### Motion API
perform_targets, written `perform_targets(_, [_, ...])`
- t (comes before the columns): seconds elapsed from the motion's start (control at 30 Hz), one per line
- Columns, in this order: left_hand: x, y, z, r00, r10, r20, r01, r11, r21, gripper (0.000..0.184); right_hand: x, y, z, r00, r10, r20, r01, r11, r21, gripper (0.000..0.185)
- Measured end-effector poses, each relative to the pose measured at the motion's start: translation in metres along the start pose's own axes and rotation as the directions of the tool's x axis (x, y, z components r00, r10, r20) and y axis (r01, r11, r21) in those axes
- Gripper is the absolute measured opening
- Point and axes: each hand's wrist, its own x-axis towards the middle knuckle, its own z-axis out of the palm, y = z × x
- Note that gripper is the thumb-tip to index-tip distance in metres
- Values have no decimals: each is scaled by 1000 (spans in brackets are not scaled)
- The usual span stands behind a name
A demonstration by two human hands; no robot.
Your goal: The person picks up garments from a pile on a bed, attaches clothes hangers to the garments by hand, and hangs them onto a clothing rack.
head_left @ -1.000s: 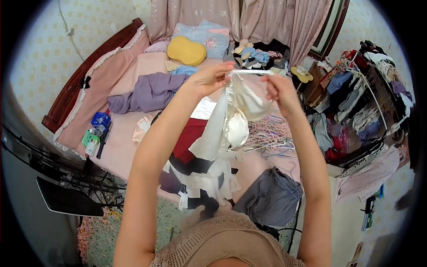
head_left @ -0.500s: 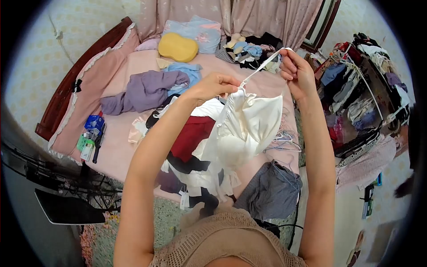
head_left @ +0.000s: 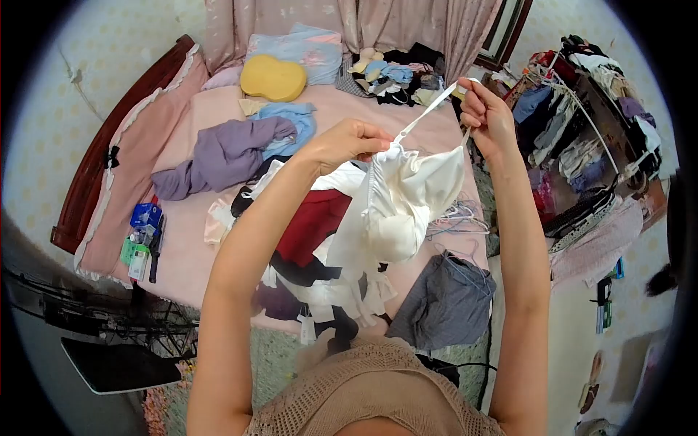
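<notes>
A white satin garment with thin straps (head_left: 407, 211) hangs in the air in front of me, above the bed. My left hand (head_left: 347, 145) pinches its top edge near a small strap ring, fingers closed. Higher and to the right, my right hand (head_left: 486, 112) is closed on the strap, which runs taut between the two hands. Beneath the garment lie a dark red cloth (head_left: 311, 221) and a pile of white and black clothes. A grey garment (head_left: 445, 301) rests at the bed's near right edge.
On the pink bed (head_left: 185, 261) are a purple cloth (head_left: 222, 156), a yellow pillow (head_left: 273, 78), a clothes pile (head_left: 396, 73) and hangers (head_left: 462, 218). A loaded clothes rack (head_left: 574, 131) stands at the right. A black flat panel (head_left: 120, 365) is at the lower left.
My right hand has risen and pulled the strap out diagonally from my left hand. The white garment now hangs more spread out. The whole view has shifted, with the bed's contents appearing further left.
</notes>
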Motion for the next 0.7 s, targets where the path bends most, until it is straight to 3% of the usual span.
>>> perform_targets(0.03, [3, -4, 0, 1000, -11, 17, 11, 999, -37, 24, -1, 3, -1, 1000, -4, -6, 4, 1000, -1, 26])
perform_targets(0.1, [8, -7, 1, 999, -20, 40, 23, 997, -75, 23, -8, 12, 3, 998, 14, 57, 2, 964, -265, 25])
perform_targets(0.13, [8, -6, 4, 999, -36, 27, 39, 987, -153, 24, -17, 19, 10, 999, 48, 4, -41, 896, -442, 27])
perform_targets(0.17, [9, -6, 6, 999, -52, 16, 54, 972, -230, 25, -20, 34, 1, 986, 88, 140, 17, 789, -614, 36])
perform_targets(0.2, [12, -5, 7, 999, -49, 23, 53, 972, -230, 25, -28, 37, 13, 951, 272, 148, -20, 530, -848, 43])
perform_targets(0.23, [14, -5, 9, 999, -52, -15, 45, 949, -311, 26, -33, 62, 5, 869, 22, 494, 483, 173, -858, 41])
perform_targets(0.3, [17, -5, 10, 997, -61, -42, 40, 921, -387, 26, -42, 73, -2, 899, 367, 239, 133, 291, -947, 31])
perform_targets(0.33, [18, -7, 10, 999, -41, -32, 29, 944, -329, 26, -38, 73, -9, 902, 364, 233, 129, 290, -948, 31])
perform_targets(0.4, [18, -15, 10, 1000, -26, -17, 20, 962, -271, 26, -27, 75, -26, 947, 312, -77, -256, 586, -769, 22])
perform_targets(0.43, [18, -23, 10, 997, 71, -37, -70, 997, 38, 24, -34, 56, -12, 939, 345, -14, -255, 666, -701, 19])
perform_targets(0.47, [18, -30, 11, 985, 172, -23, -154, 926, 343, 21, -39, 52, -7, 942, 336, 0, -252, 708, -660, 19])
perform_targets(0.5, [19, -38, 12, 985, 170, -16, -154, 927, 342, 21, -42, 50, -4, 946, 324, 12, -248, 747, -617, 19])
perform_targets(0.57, [24, -52, 15, 917, 289, -277, 54, 596, 801, 20, -48, 41, 4, 954, 299, -9, -240, 749, -618, 19])
perform_targets(0.63, [33, -85, 3, 888, 300, -348, 88, 633, 769, 18, -51, 36, 4, 963, 267, -28, -226, 750, -621, 20])
perform_targets(0.67, [38, -101, -6, 914, 111, -391, 89, 884, 459, 18, -53, 33, 0, 938, 341, -65, -317, 768, -557, 21])
perform_targets(0.7, [43, -108, -8, 933, -86, -350, 119, 990, 76, 18, -55, 31, -3, 905, 414, -96, -406, 775, -484, 23])
